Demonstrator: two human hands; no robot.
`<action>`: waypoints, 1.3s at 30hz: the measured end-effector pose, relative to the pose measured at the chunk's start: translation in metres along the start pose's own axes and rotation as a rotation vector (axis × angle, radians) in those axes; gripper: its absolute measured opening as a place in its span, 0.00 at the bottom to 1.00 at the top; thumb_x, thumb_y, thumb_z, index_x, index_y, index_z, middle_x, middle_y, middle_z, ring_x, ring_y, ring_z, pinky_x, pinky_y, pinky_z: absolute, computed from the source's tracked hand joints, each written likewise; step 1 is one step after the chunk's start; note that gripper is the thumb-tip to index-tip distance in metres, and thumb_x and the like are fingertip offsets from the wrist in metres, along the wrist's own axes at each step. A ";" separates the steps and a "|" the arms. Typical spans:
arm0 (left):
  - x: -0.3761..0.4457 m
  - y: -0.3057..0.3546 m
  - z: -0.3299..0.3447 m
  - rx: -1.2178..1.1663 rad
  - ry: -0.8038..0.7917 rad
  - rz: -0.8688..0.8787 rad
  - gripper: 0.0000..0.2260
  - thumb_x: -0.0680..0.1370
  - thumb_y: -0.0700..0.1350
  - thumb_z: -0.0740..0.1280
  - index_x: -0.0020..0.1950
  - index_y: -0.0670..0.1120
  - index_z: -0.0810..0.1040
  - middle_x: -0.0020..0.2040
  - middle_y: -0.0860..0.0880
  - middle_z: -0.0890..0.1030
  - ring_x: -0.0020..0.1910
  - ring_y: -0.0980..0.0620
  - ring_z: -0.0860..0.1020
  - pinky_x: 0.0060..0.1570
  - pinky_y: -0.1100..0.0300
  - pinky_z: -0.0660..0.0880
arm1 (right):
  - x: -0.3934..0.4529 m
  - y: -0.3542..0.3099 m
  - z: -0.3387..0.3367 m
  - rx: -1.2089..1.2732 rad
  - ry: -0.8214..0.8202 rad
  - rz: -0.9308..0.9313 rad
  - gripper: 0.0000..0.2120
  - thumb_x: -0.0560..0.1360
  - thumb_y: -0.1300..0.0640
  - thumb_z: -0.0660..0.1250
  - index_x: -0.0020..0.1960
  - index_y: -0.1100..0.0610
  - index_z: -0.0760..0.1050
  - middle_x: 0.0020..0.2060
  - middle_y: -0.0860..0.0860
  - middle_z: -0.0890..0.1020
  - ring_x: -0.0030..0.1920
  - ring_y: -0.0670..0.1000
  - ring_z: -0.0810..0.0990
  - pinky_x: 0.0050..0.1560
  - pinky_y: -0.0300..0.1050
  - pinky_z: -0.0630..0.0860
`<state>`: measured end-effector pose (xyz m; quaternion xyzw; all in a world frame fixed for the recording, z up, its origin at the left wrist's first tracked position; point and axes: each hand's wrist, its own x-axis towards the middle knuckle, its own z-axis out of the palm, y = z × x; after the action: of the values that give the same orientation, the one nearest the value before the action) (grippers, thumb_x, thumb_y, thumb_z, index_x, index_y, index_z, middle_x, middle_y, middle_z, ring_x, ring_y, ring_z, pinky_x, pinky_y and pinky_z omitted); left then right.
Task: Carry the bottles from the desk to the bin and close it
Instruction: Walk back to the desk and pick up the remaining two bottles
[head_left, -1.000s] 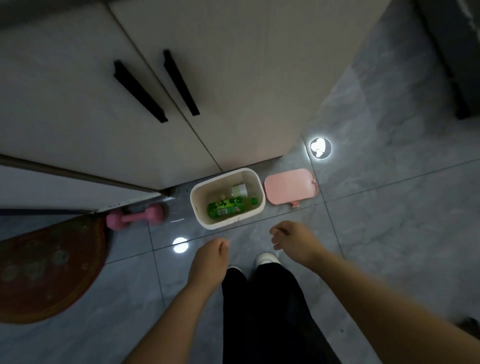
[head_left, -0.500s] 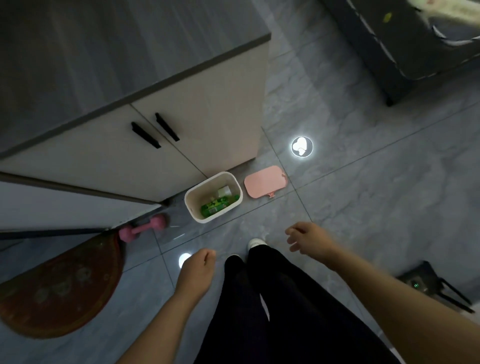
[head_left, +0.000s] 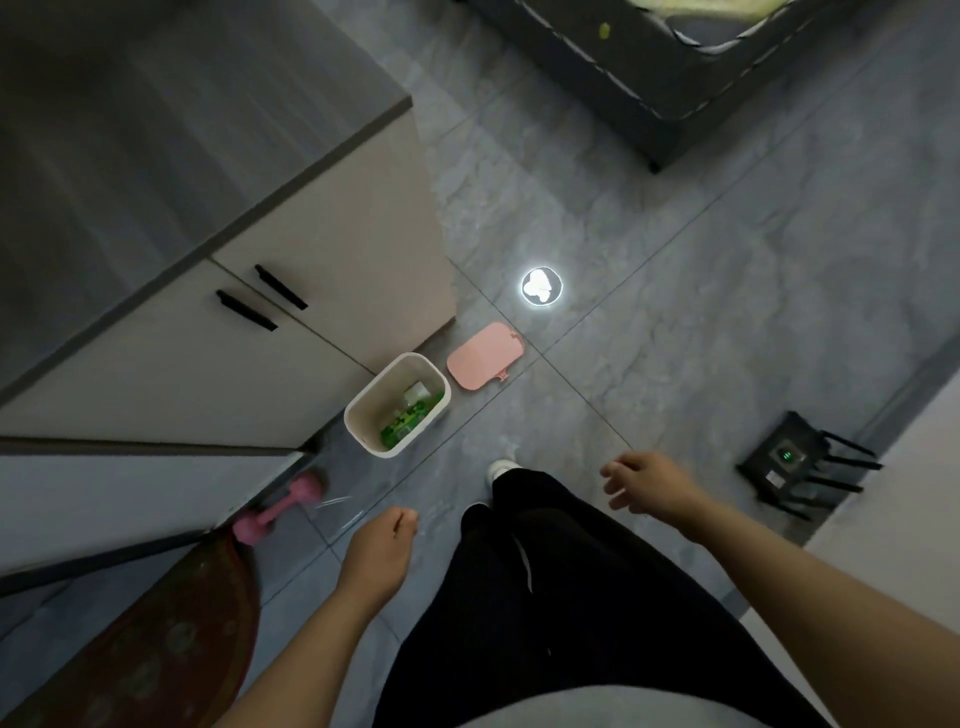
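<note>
A small white bin (head_left: 363, 423) stands uncovered on the grey tile floor beside the cabinet. Inside lie a green-labelled bottle (head_left: 404, 423) and a paler bottle (head_left: 417, 391). The pink lid (head_left: 483, 354) lies flat on the floor just right of the bin. My left hand (head_left: 378, 553) hangs below the bin with fingers curled into a loose fist, holding nothing. My right hand (head_left: 644, 480) hovers to the right of the bin, fingers apart and empty. Both hands are well short of the bin and lid.
A beige cabinet (head_left: 291, 270) with black handles fills the left. A pink dumbbell (head_left: 278, 506) and a round reddish mat (head_left: 171, 639) lie at lower left. A black router (head_left: 795, 462) sits on the floor at right. A dark sofa corner (head_left: 649, 78) is at the top.
The view has risen and pulled back from the bin, which now looks smaller and farther away. Both hands have dropped back toward my body and spread apart.
</note>
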<state>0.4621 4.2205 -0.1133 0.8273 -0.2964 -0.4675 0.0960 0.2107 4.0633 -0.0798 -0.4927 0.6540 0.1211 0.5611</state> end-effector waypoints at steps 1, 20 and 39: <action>-0.002 0.000 0.000 0.015 -0.012 0.006 0.11 0.80 0.45 0.56 0.44 0.44 0.76 0.47 0.42 0.81 0.46 0.44 0.79 0.50 0.52 0.73 | -0.005 0.007 0.000 0.012 0.015 0.010 0.15 0.80 0.61 0.56 0.59 0.69 0.74 0.52 0.65 0.80 0.44 0.56 0.78 0.41 0.43 0.72; 0.021 0.117 0.034 0.261 -0.173 0.086 0.11 0.80 0.43 0.57 0.41 0.44 0.75 0.46 0.41 0.81 0.46 0.44 0.79 0.49 0.53 0.73 | -0.037 0.139 -0.087 0.409 0.174 0.279 0.14 0.80 0.62 0.56 0.56 0.69 0.75 0.45 0.61 0.79 0.40 0.57 0.77 0.35 0.42 0.69; 0.120 0.277 0.022 0.395 -0.192 0.158 0.17 0.79 0.40 0.60 0.30 0.51 0.71 0.34 0.47 0.76 0.37 0.48 0.74 0.38 0.59 0.65 | 0.022 0.105 -0.224 0.745 0.356 0.346 0.14 0.80 0.62 0.54 0.57 0.70 0.74 0.41 0.60 0.77 0.35 0.54 0.75 0.35 0.42 0.67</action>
<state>0.3793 3.9303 -0.0902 0.7559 -0.4538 -0.4681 -0.0602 -0.0061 3.9439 -0.0639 -0.1535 0.8121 -0.1175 0.5505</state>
